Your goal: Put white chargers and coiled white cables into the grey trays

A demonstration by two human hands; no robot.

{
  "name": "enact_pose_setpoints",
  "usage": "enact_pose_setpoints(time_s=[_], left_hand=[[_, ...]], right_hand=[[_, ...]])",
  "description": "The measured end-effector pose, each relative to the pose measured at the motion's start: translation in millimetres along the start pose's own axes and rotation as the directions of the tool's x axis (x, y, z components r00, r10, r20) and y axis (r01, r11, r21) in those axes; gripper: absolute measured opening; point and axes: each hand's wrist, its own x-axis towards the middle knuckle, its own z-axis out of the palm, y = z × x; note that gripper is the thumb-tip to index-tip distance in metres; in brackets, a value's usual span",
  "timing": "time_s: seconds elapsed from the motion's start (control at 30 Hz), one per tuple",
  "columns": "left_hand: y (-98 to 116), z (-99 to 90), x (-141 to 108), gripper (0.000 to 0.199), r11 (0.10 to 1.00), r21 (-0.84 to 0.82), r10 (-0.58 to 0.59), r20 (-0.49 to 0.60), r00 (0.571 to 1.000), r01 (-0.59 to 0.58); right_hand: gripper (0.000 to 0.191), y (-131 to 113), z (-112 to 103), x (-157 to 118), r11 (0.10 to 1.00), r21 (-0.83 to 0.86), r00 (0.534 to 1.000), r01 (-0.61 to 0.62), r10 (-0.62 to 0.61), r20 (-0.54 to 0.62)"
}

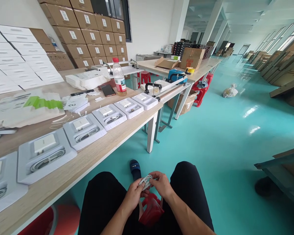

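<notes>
A coiled white charging cable (145, 182) is held between both hands, low over my lap. My left hand (134, 193) pinches the coil from its left side. On the other side, the fingers of my right hand (161, 184) are closed on the coil's upper right part. To the left, a row of white trays (71, 138) runs along the table edge. Each tray whose inside shows holds a white charger block (81, 123) and a coiled cable (87, 134). The red stool (152, 212) is partly visible below my hands.
On the wooden table (117, 133) stand a bottle (119, 78), a phone (107, 90), a black pen (82, 92) and stacked papers. White boxes (12, 58) and cartons (88, 36) rise behind. A red bucket (63, 218) sits under the table, and a sealing machine (166, 86) adjoins its far end.
</notes>
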Motion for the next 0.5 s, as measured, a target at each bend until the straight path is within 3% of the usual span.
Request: enact_pose_setpoints(time_s=[0.2, 0.33, 0.43, 0.5], left_hand=[[-4, -1.0, -1, 0.06, 0.999, -0.04, 0.003, 0.004, 1.0, -0.003], [-6, -3.9, -2, 0.071, 0.999, -0.023, 0.041, -0.025, 0.999, -0.041], [4, -22.6, -9, 0.073, 0.986, 0.157, 0.08, -0.1, 0.992, -0.064], [13, -47.3, -21, 0.063, 0.907, 0.408, 0.175, -0.134, 0.975, -0.107]], right_hand=[[0.029, -5, 3, -2, 0.998, 0.059, 1.0, 0.002, -0.004, 0.031], [0.034, 0, 7, -3, 0.995, 0.079, 0.998, 0.066, -0.067, 0.015], [0.039, -14, -3, 6, 0.98, 0.11, 0.986, 0.164, -0.159, -0.054], [0.04, -44, -18, 16, 0.958, 0.079, 0.956, 0.276, -0.265, -0.129]])
